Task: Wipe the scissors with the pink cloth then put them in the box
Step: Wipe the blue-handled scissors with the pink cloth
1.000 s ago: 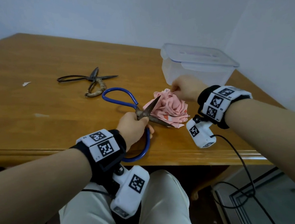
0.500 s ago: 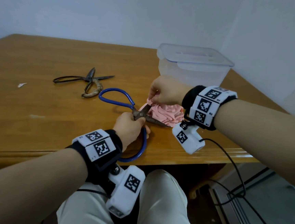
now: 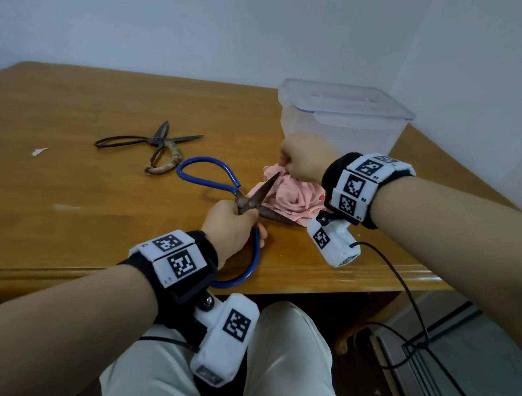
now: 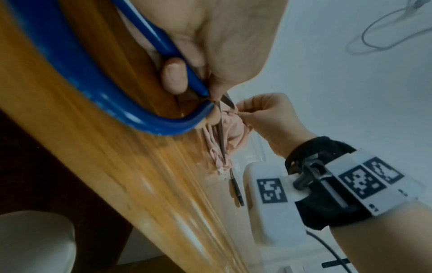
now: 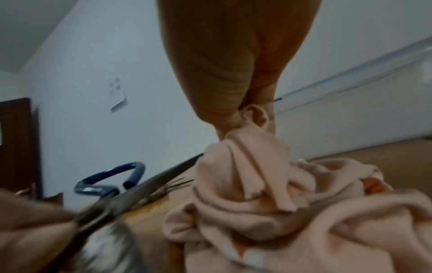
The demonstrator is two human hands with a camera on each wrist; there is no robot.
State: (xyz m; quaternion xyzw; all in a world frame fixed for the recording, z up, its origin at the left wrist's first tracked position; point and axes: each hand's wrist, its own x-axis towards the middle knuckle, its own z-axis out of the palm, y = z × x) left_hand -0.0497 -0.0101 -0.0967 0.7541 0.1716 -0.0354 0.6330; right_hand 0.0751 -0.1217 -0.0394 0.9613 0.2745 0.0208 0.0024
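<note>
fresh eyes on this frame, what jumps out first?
The blue-handled scissors near the table's front edge, blades splayed open, with the left hand gripping them at the pivot. Right beside them, the crumpled pink cloth lies under the blades while the right hand pinches its far edge. Behind sit the clear plastic box, lid on, and a second, dark old pair of scissors lying open further left.

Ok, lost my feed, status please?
Left hand grips blue-handled scissors, blades open over pink cloth. Right hand pinches cloth. Box lidded.
</note>
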